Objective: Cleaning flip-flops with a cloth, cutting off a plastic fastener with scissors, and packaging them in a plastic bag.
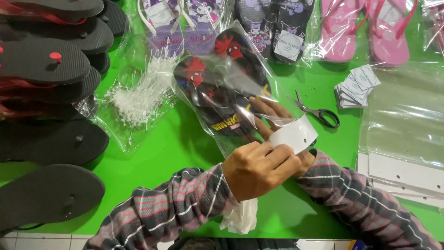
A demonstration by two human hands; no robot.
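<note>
A clear plastic bag (pixel 231 88) holding a pair of black flip-flops with a red cartoon print lies on the green table (pixel 157 153). My left hand (pixel 259 169) presses the white header flap (pixel 293 134) at the bag's open end. My right hand (pixel 273 118) lies over the bag just beyond the flap, fingers spread on the plastic; its wrist is hidden behind my left hand. Both arms wear plaid sleeves.
Bare black soles (pixel 46 139) are stacked at the left. Loose white plastic fasteners (pixel 138 95) lie in a bag. Bagged purple (pixel 182 23), black (pixel 275 25) and pink flip-flops (pixel 365 28) line the far edge. Scissors (pixel 319 111), paper tags (pixel 356 85) and empty bags (pixel 402 129) sit at the right.
</note>
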